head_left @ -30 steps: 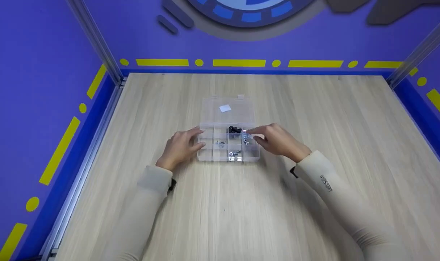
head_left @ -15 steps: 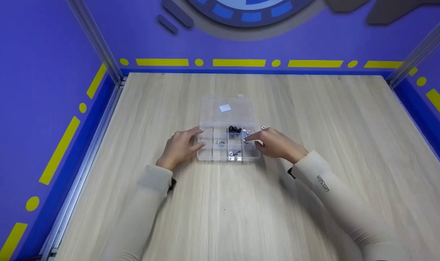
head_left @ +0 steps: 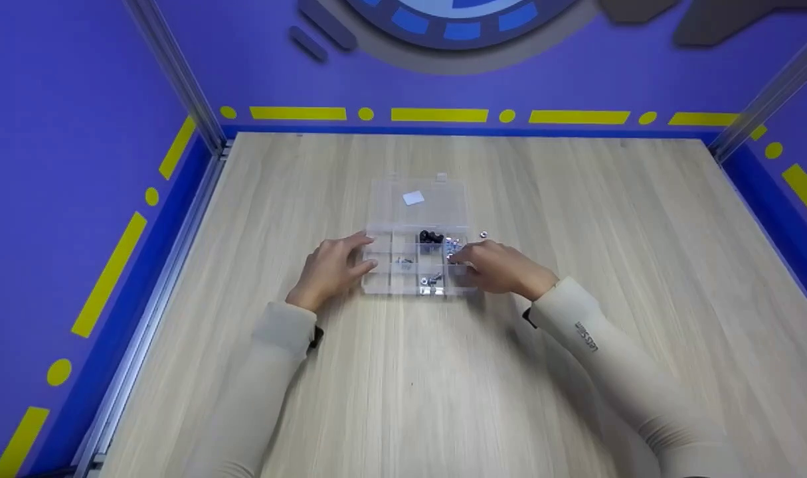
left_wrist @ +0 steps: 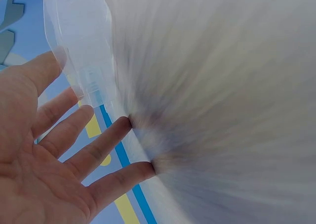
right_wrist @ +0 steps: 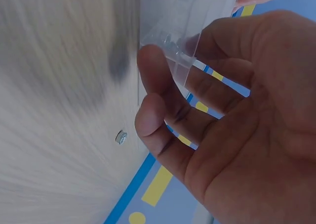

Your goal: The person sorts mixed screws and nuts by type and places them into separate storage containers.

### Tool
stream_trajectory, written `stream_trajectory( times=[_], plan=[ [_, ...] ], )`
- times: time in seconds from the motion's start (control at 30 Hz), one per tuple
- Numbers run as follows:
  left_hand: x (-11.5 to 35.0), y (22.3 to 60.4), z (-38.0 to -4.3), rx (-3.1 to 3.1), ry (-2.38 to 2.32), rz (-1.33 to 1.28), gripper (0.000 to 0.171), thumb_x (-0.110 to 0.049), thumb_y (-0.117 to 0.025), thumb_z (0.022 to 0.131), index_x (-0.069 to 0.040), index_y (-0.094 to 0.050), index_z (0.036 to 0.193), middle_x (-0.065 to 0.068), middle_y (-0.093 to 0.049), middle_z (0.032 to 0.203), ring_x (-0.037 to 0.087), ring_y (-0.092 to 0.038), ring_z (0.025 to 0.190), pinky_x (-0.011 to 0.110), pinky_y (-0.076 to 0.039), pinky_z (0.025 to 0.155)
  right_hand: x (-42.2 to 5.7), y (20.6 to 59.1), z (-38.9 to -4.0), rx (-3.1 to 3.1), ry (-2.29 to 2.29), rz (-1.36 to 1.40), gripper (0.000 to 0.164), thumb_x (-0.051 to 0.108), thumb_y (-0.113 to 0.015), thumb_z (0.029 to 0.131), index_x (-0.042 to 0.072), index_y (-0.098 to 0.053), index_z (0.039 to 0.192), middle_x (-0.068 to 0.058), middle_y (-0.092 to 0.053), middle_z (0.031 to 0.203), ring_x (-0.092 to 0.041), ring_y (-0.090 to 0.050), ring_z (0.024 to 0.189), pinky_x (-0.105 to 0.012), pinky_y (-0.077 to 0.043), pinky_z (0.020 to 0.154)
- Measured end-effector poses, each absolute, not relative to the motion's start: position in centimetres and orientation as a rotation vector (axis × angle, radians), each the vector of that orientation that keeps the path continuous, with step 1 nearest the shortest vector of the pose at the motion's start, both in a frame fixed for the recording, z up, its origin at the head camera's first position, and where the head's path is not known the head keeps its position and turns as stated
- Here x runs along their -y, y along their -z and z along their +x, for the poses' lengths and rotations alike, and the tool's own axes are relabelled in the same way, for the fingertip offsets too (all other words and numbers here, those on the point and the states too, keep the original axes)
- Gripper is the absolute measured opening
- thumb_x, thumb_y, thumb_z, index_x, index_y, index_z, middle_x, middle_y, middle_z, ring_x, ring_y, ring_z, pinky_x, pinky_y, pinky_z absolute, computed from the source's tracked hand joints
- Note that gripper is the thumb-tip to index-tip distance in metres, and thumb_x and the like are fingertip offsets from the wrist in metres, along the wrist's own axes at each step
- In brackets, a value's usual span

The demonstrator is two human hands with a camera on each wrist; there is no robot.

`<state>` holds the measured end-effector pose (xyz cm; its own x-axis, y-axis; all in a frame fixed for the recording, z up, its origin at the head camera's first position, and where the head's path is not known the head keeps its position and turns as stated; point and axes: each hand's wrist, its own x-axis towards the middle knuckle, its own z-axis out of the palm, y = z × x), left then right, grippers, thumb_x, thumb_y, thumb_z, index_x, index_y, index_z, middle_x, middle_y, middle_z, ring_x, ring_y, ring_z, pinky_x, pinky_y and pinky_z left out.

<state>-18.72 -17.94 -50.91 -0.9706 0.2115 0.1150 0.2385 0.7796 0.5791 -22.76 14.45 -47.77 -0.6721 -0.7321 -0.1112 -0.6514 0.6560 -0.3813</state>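
Note:
A clear plastic compartment box [head_left: 376, 290] lies in the middle of the table with its lid [head_left: 436, 206] folded back. My left hand [head_left: 330, 269] is at the box's left side, fingers spread and thumb and fingertips at its edge. My right hand [head_left: 506, 269] reaches over the right wall into the right column, which has several small silvery nuts [head_left: 452, 245]. In the right wrist view its thumb and index tips are behind the clear wall, so I cannot tell whether they pinch anything. A single nut [right_wrist: 121, 137] lies on the table beyond the right hand.
Other compartments hold black round pieces [head_left: 430, 237], small screws [head_left: 404, 263] and shiny metal pieces [head_left: 432, 284]. A white paper square [head_left: 413, 198] is at the lid. The wooden table [head_left: 416, 385] is enclosed by blue panels with yellow marks.
My right hand has shifted slightly left and toward me, its fingers moving down the right column. The nut on the table, earlier hidden by the hand, now shows clearly. The left hand stays put.

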Motion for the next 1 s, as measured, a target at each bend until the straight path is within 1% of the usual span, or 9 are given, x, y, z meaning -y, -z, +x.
stream_trajectory(
  times=[0.1, 0.33, 0.53, 0.67, 0.87, 1.0],
  plan=[
    [17.96, 50.89, -18.71, 2.916, 0.957, -0.373, 0.046, -0.031, -0.077, 0.095, -0.012, -0.069, 0.135, 0.011, -0.058, 0.147, 0.030, -0.055, 0.135, 0.047, -0.046, 0.110, -14.44, 47.89, -22.77, -2.613, 0.458, -1.127, 0.028, 0.006, -0.069, 0.097, 0.005, -0.073, 0.125, -0.014, -0.071, 0.124, -0.031, -0.067, 0.115, -0.050, -0.056, 0.093],
    [17.93, 50.97, -18.76, 2.921, 0.953, -0.370, 0.046, -0.031, -0.077, 0.095, -0.012, -0.069, 0.135, 0.010, -0.058, 0.147, 0.030, -0.055, 0.135, 0.048, -0.046, 0.110, -14.54, 48.06, -22.74, -2.614, 0.450, -1.116, 0.028, 0.010, -0.070, 0.098, 0.006, -0.073, 0.125, -0.014, -0.069, 0.125, -0.033, -0.065, 0.117, -0.052, -0.055, 0.095],
    [17.92, 50.97, -18.72, 2.921, 0.958, -0.365, 0.046, -0.032, -0.077, 0.095, -0.012, -0.069, 0.136, 0.009, -0.058, 0.147, 0.029, -0.055, 0.135, 0.047, -0.045, 0.111, -14.71, 48.17, -22.73, -2.613, 0.466, -1.115, 0.032, 0.007, -0.067, 0.098, 0.004, -0.070, 0.130, -0.016, -0.068, 0.128, -0.035, -0.064, 0.120, -0.052, -0.053, 0.100],
    [17.95, 50.97, -18.69, 2.920, 0.971, -0.360, 0.047, -0.031, -0.076, 0.095, -0.012, -0.068, 0.136, 0.009, -0.057, 0.148, 0.029, -0.054, 0.136, 0.047, -0.044, 0.112, -14.71, 48.18, -22.73, -2.619, 0.475, -1.100, 0.032, 0.005, -0.066, 0.098, 0.004, -0.070, 0.130, -0.017, -0.068, 0.128, -0.035, -0.064, 0.119, -0.051, -0.053, 0.100],
    [17.89, 50.98, -18.70, 2.926, 0.975, -0.346, 0.047, -0.031, -0.077, 0.095, -0.012, -0.068, 0.137, 0.009, -0.056, 0.149, 0.028, -0.053, 0.137, 0.047, -0.043, 0.112, -14.75, 48.17, -22.70, -2.618, 0.489, -1.095, 0.032, 0.001, -0.062, 0.097, 0.003, -0.071, 0.128, -0.016, -0.068, 0.127, -0.033, -0.065, 0.118, -0.050, -0.054, 0.097],
    [17.91, 50.93, -18.68, 2.938, 0.969, -0.334, 0.047, -0.031, -0.076, 0.095, -0.013, -0.068, 0.137, 0.008, -0.056, 0.149, 0.029, -0.053, 0.137, 0.047, -0.043, 0.113, -14.88, 48.26, -22.71, -2.629, 0.498, -1.150, 0.030, -0.002, -0.064, 0.096, 0.002, -0.072, 0.124, -0.017, -0.070, 0.122, -0.033, -0.067, 0.113, -0.050, -0.056, 0.093]
  ],
)
